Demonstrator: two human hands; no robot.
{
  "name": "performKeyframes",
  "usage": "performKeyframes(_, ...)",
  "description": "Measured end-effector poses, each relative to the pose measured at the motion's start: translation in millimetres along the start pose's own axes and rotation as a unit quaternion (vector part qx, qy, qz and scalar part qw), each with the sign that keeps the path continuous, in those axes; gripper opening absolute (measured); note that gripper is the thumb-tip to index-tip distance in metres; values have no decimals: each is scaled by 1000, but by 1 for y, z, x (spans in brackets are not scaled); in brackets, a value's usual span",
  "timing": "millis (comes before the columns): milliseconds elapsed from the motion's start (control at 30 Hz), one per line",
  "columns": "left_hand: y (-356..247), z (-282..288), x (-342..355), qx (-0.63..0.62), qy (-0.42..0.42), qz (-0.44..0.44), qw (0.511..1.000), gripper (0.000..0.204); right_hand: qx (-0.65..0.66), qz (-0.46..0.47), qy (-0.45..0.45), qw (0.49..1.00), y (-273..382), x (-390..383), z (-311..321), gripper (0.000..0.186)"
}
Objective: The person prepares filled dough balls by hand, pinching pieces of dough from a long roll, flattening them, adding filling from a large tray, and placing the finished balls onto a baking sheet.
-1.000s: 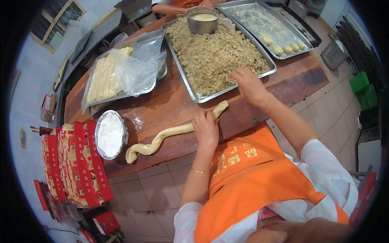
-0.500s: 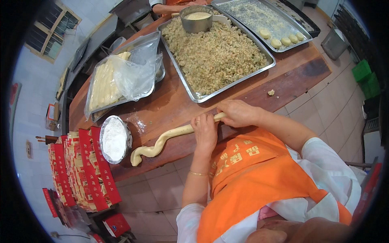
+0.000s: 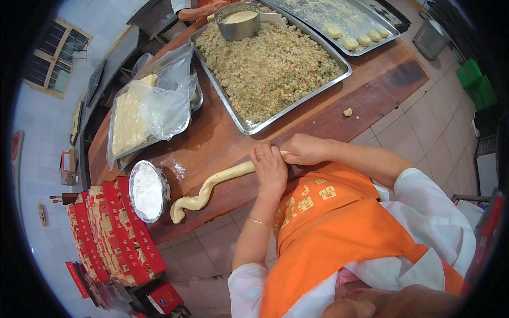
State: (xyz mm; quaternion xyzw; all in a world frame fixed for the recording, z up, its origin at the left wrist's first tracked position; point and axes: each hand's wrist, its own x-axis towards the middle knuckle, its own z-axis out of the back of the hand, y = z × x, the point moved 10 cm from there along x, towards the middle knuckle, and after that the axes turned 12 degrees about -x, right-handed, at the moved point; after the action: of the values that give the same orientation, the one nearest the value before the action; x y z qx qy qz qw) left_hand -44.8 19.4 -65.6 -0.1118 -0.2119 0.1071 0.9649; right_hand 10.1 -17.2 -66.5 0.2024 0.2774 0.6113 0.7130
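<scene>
Along the near edge of the wooden table (image 3: 222,135), both hands now meet on the right end of the dough rope (image 3: 212,185). A second ago the right hand (image 3: 305,149) was stretched out toward the big tray of crumbly filling (image 3: 268,66); it has since come back and closed over the rope's end, right beside the left hand (image 3: 270,169), which stays curled over the dough with a ring showing on one finger. Judging from that, the reach to the tray is over and the work is back on the rope itself, probably pinching or breaking a piece off the end. The rope lies on the table, running left from the hands to a curled tip near the small foil bowl of white flour (image 3: 147,191) at the near left corner. A small scrap of dough (image 3: 348,112) sits alone by the right edge.

The rope's end is buried under both hands, so whether a piece has already parted from it cannot be told. The right fingers wrap tight, the left look looser, though the palms hide the contact. At the far edge a metal pot (image 3: 238,20) and another person's hand are cut off by the rim
</scene>
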Motion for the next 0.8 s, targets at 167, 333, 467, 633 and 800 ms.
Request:
performKeyframes(167,2,14,5,-99,0,50,994,35,224,-2,-126,966,19,-24,58,28)
performKeyframes(333,8,36,10,-157,19,99,982,60,-292,82,-295,906,34,-63,60,43)
performKeyframes(467,2,40,10,-268,-21,85,959,47,-261,51,-258,929,7,-77,36,41)
performKeyframes(633,-23,10,9,-264,0,129,956,36,-297,-96,-349,884,-32,-118,95,28)
performKeyframes(800,-31,-2,19,-324,21,136,936,24,-251,-190,-329,890,-106,-147,92,28)
